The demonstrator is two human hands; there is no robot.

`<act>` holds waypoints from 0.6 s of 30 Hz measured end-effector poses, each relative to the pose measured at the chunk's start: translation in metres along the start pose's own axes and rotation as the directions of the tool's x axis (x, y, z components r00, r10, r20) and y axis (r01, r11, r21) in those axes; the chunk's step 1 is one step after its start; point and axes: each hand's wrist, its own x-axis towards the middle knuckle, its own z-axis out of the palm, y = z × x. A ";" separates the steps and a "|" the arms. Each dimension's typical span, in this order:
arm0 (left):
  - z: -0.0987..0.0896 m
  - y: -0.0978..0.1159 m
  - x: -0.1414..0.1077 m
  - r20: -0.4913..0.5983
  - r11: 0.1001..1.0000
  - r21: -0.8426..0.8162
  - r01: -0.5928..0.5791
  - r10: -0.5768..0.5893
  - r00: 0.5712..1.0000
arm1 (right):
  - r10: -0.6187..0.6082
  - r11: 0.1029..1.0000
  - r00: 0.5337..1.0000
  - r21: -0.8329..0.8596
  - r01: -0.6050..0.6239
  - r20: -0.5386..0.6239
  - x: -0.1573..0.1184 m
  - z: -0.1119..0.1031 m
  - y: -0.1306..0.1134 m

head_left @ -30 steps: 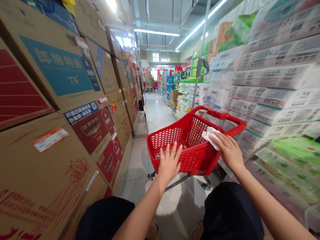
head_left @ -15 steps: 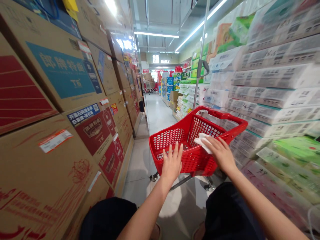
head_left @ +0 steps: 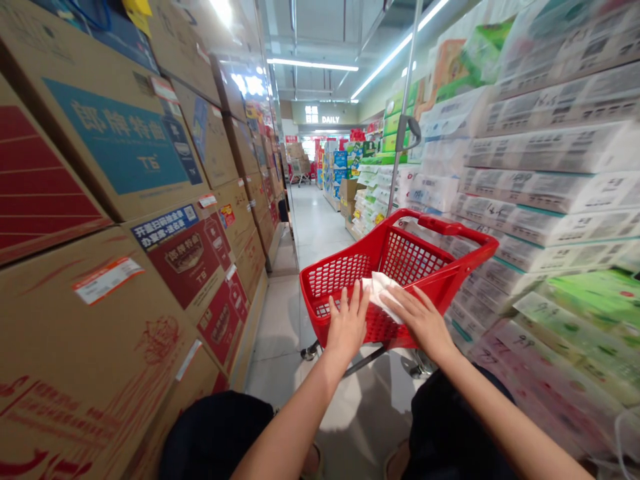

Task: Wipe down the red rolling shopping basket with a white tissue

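Note:
In front of me stands a red plastic shopping cart (head_left: 345,267) with perforated basket walls, its handle toward the right. My left hand (head_left: 346,327) lies against its near side, fingers spread over the rim and nothing in them. A crumpled white tissue (head_left: 381,291) is under the fingers of my right hand (head_left: 425,323), pressed to the cart's near rim just right of my left hand. My right fingers are stretched over the tissue and hide part of it. Inside the cart I see only the red walls and floor.
Stacked cardboard cartons (head_left: 115,147) wall the left side. Wrapped white paper packs (head_left: 540,180) and green packs (head_left: 595,300) rise on the right. A metal pole with a grey handle (head_left: 407,133) stands behind the cart. The tiled aisle (head_left: 317,210) runs away ahead.
My right hand has slid left along the near rim with the tissue, closer to my left hand. The left hand stays nearly in place on the cart.

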 end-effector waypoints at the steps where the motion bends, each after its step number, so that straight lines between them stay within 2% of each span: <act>1: 0.000 0.000 0.000 0.001 1.000 0.000 0.001 -0.001 1.000 | 0.021 0.999 1.000 -0.029 -0.021 -0.001 -0.005 -0.005 0.017; 4: 0.000 0.002 0.001 0.006 1.000 0.004 0.006 -0.006 1.000 | 0.166 0.978 0.983 -0.117 -0.174 -0.073 -0.017 -0.016 0.067; 6: 0.000 0.005 0.003 0.005 1.000 0.006 0.009 -0.009 1.000 | 0.222 0.962 0.969 -0.135 -0.236 -0.112 -0.020 -0.016 0.083; 7: -0.001 0.007 0.004 0.004 1.000 0.007 0.012 -0.012 1.000 | 0.234 0.960 0.965 -0.130 -0.249 -0.121 -0.020 -0.014 0.083; 9: 0.000 0.010 0.005 0.003 1.000 0.008 0.017 -0.017 1.000 | 0.236 0.963 0.964 -0.100 -0.249 -0.122 -0.015 -0.006 0.065; 14: 0.001 0.013 0.007 0.007 1.000 0.007 0.009 -0.009 1.000 | 0.112 0.994 0.992 0.019 -0.111 -0.054 0.001 0.010 -0.009; 16: 0.001 0.011 0.007 0.011 1.000 0.007 0.000 0.000 1.000 | 0.057 0.998 0.998 0.032 -0.056 -0.029 0.003 0.007 -0.016; 18: 0.000 0.009 0.006 0.013 1.000 0.008 -0.009 0.009 1.000 | 0.034 0.999 0.999 0.008 -0.034 -0.003 0.001 0.000 -0.001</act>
